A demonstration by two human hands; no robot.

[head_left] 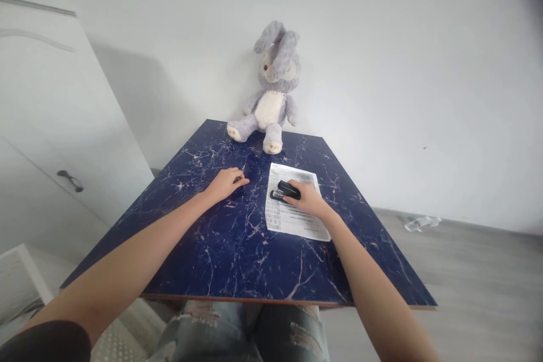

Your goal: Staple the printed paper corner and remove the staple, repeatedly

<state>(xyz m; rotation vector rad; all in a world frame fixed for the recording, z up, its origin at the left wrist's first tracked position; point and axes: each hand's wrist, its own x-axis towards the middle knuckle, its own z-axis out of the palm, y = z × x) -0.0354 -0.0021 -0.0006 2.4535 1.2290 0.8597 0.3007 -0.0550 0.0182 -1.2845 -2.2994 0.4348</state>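
A black stapler [289, 189] is gripped in my right hand [306, 199], over the printed sheet of paper [297, 225]. Its jaws point left, toward the paper's left side, and stand apart at the front. Whether the stapler touches the sheet I cannot tell. To the left of the paper, my left hand [227, 183] rests on the blue marbled table [237, 249] with loosely curled fingers. It is apart from the paper, and the inside of its fingers is partly hidden.
A grey plush rabbit [271, 103] sits at the table's far end against the white wall. On the left stands a white cabinet [63, 124] with a dark handle. Clear plastic packaging [422, 223] lies on the floor to the right.
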